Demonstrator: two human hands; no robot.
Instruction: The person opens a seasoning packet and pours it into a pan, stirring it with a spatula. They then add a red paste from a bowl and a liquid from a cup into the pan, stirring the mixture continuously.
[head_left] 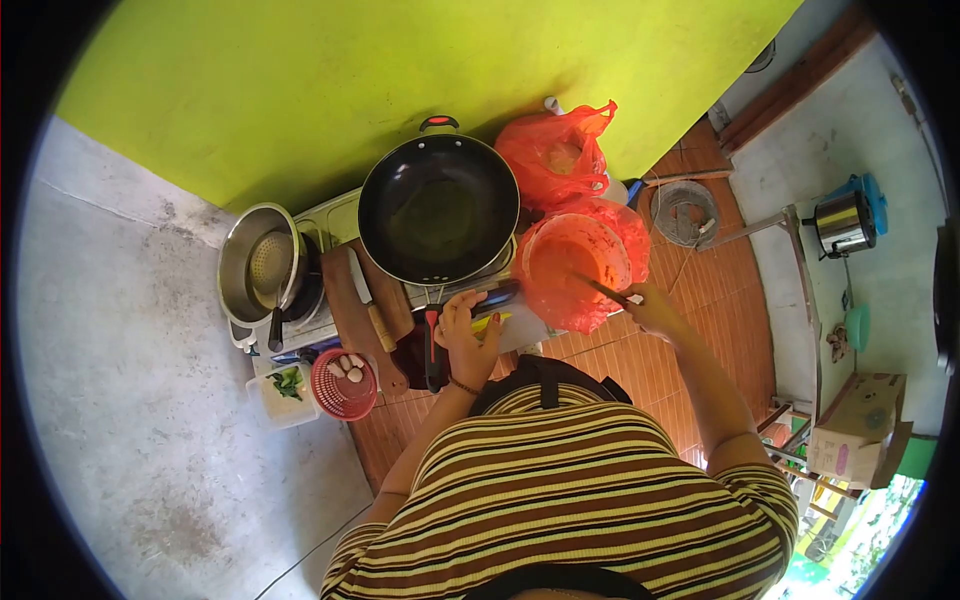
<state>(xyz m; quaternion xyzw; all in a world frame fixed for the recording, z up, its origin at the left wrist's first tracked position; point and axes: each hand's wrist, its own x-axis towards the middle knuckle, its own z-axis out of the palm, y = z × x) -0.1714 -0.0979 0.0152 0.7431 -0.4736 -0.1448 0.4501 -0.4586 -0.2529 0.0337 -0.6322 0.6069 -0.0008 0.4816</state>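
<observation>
My right hand [655, 310] is closed round the brown handle of a stirring utensil [600, 288], whose far end dips into an orange-red mixture. That mixture fills a bowl [575, 262] wrapped in a red plastic bag. At the front of the stove, my left hand [470, 335] has its fingers curled by a dark, glossy object [497, 298]; what they grip is hidden. Just left of that hand is the red-and-black handle [433, 345] of a black wok [438, 210]. The wok sits on the stove with a shiny layer, apparently oil, at its bottom.
Left of the wok, a knife [362, 285] lies on a wooden cutting board [350, 300]. Beyond it stands a metal pot [258, 262] with a strainer. A red basket [344, 384] holds pale cloves; a tub [275, 398] holds green leaves. Another red bag [555, 150] leans near the wall.
</observation>
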